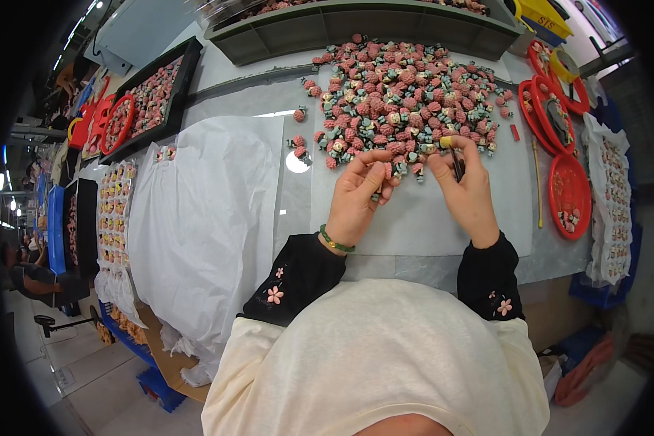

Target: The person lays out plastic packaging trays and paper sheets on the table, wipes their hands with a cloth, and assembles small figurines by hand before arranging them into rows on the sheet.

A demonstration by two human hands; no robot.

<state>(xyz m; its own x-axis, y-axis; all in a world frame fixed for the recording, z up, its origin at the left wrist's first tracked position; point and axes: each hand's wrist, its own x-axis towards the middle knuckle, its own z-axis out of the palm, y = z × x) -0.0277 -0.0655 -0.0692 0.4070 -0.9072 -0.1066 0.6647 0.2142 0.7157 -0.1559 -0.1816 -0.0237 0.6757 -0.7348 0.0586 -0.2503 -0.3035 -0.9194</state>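
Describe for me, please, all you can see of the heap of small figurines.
The heap of small figurines is broad and uneven, its many pieces showing bumpy pink tops, cream patches and blue-grey parts; they look like moulded plastic or resin. They lie jumbled and overlapping at many angles, with a few strays to the left. Most rest on a pale sheet, in front of a long grey bin. The left grip and right grip are at its near edge; contact is unclear.

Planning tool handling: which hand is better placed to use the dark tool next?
Probably the right hand: it grips the dark tool, while the left hand seems occupied with a small pink-topped figurine.
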